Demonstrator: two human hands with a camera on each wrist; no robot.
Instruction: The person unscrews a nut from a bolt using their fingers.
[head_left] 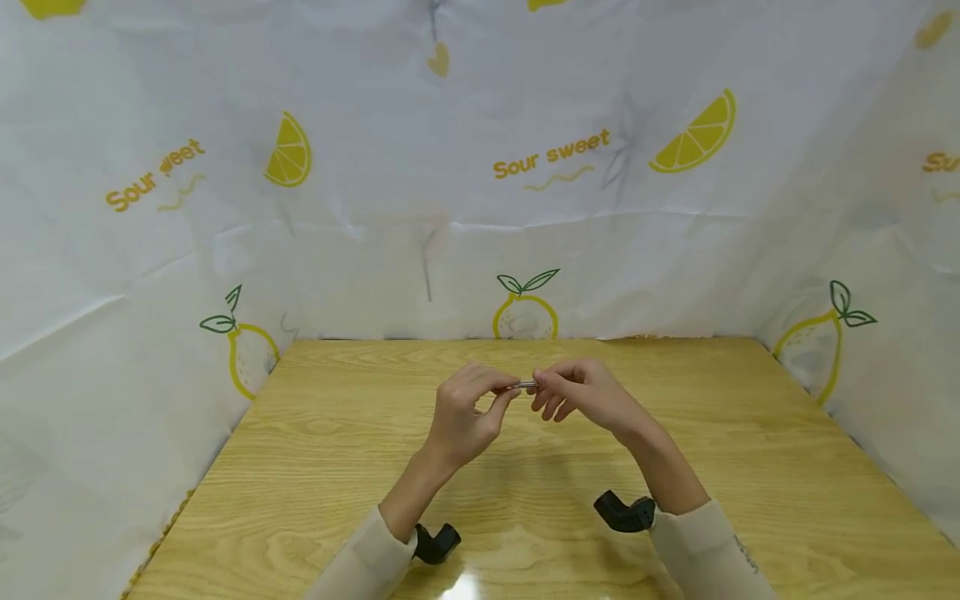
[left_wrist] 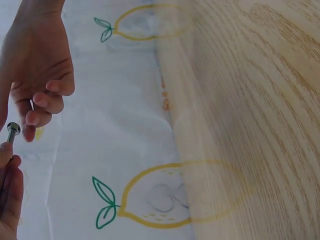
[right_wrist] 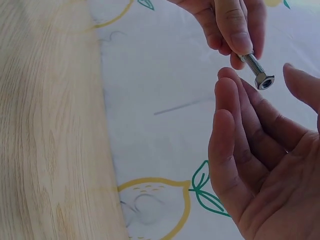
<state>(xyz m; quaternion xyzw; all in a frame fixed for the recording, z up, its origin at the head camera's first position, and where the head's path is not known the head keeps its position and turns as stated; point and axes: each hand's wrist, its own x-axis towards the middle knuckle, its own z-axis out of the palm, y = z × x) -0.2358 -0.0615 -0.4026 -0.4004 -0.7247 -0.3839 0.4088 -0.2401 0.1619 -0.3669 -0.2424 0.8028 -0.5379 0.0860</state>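
A small silver bolt [right_wrist: 252, 63] with a threaded shank carries a hex nut [right_wrist: 264, 81] at its end. My left hand [head_left: 467, 414] pinches the bolt between thumb and fingertips, which hide its other end. The nut points toward my right hand [head_left: 588, 393]. In the right wrist view, the right hand's thumb stands apart from its slightly bent fingers [right_wrist: 227, 135], with the nut between them and the fingers not closed on it. The left wrist view shows the nut just below the right hand's palm. Both hands are raised over the wooden table [head_left: 337, 467].
White sheeting [head_left: 390, 167] with lemon prints and lettering stands behind the table and along both sides. A black wrist camera [head_left: 437, 543] sits at the left cuff, another black camera [head_left: 625, 511] at the right. Both sleeves [head_left: 367, 554] are light beige.
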